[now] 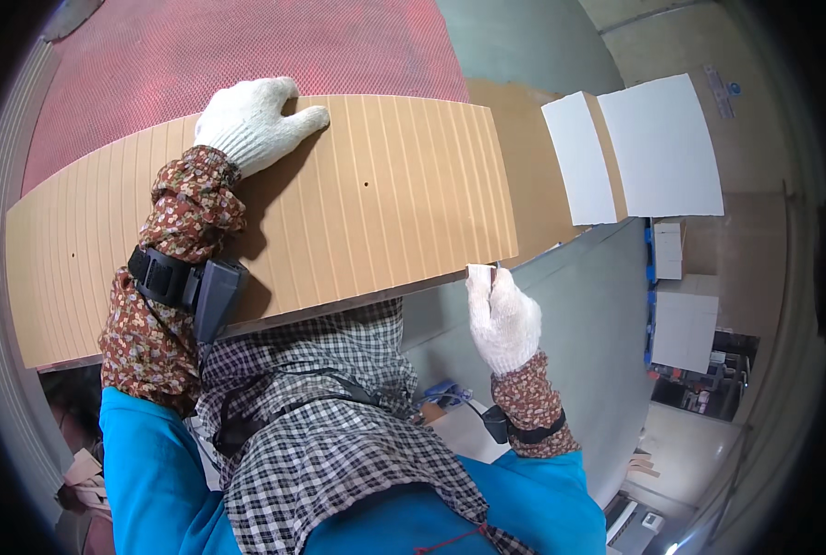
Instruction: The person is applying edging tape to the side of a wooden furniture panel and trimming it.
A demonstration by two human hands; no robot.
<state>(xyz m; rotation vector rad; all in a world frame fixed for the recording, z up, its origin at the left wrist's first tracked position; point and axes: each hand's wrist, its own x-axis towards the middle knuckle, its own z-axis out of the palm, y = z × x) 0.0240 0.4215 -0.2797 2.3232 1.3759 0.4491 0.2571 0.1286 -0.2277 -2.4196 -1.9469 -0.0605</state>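
Observation:
A long brown board (403,194) with parallel grooves and two small dark holes lies across in front of me. My left hand (251,120), in a white knit glove, grips its far edge, thumb stretched over the top face and fingers bent at the edge. At the near right corner is my right hand (505,319), also gloved. Its thumb and forefinger are pinched around a small, thin thing, too small to make out, close to the board's edge.
The board rests partly over a red mesh-patterned surface (339,46). To the right, another brown panel (542,185) carries white sheets (667,148). White panels (683,331) with blue supports stand farther right, above the grey-green floor (588,324).

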